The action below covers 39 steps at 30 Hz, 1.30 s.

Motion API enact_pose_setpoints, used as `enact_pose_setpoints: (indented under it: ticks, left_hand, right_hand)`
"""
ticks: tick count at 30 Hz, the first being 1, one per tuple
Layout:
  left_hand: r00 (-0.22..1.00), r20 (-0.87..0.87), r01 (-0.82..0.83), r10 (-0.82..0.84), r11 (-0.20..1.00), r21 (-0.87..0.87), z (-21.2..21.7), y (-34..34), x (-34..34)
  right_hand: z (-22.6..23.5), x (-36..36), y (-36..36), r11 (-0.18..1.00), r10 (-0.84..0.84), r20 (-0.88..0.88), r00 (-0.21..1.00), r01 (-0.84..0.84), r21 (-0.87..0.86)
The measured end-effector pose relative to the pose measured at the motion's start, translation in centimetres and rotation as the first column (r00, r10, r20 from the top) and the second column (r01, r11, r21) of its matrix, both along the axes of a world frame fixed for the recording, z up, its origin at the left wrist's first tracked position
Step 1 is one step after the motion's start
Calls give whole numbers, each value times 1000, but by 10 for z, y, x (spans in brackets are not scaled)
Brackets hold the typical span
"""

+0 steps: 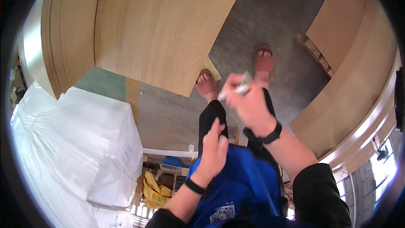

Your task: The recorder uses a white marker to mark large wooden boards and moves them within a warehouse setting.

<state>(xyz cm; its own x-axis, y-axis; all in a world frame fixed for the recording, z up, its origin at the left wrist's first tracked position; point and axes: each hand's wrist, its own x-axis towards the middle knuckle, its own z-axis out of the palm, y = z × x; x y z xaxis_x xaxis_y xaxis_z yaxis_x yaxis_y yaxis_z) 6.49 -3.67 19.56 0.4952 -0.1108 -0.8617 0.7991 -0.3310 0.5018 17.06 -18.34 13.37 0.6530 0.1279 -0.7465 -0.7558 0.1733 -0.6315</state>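
Note:
My right hand [252,106] is raised in front of my body, its fingers closed around a small white and silver object [243,88]. Motion blurs that object, so its kind cannot be made out. Lower and to the left, my left hand [214,154] hangs over my lap with its fingers stretched out and nothing visible in them. The two hands are apart. Beyond them, at the upper left, lies a stack of wood-grain boards [164,25]; neither hand touches it.
White plastic wrap covers a large block [97,143] on the left. Brown sheets [350,76] curve along the right side, with a pallet edge [316,55] beneath. My sandalled feet stand on the grey concrete floor [249,21]. A yellow bag [155,190] lies at the lower left.

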Motion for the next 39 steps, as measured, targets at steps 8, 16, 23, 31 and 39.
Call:
enact_pose_setpoints:
  ticks: [8,16,23,31,39]
  left_hand:
    - [560,-24,818,-828,549,171,31,21,-55]
    - [435,-105,894,-894,414,175,25,12,-66]
    - [456,-104,885,-884,438,158,24,10,-62]
    - [463,-125,883,-878,443,156,24,11,-58]
    - [474,-124,877,-872,455,151,22,10,-54]
  right_hand:
    - [-71,74,-9,783,-566,271,778,611,-117]
    - [-98,87,4,847,-512,312,801,531,28]
    - [-105,90,10,865,-448,334,829,497,-74]
    - [-100,67,14,909,-230,416,880,346,-231]
    - [-105,78,16,872,-124,584,802,369,-322]
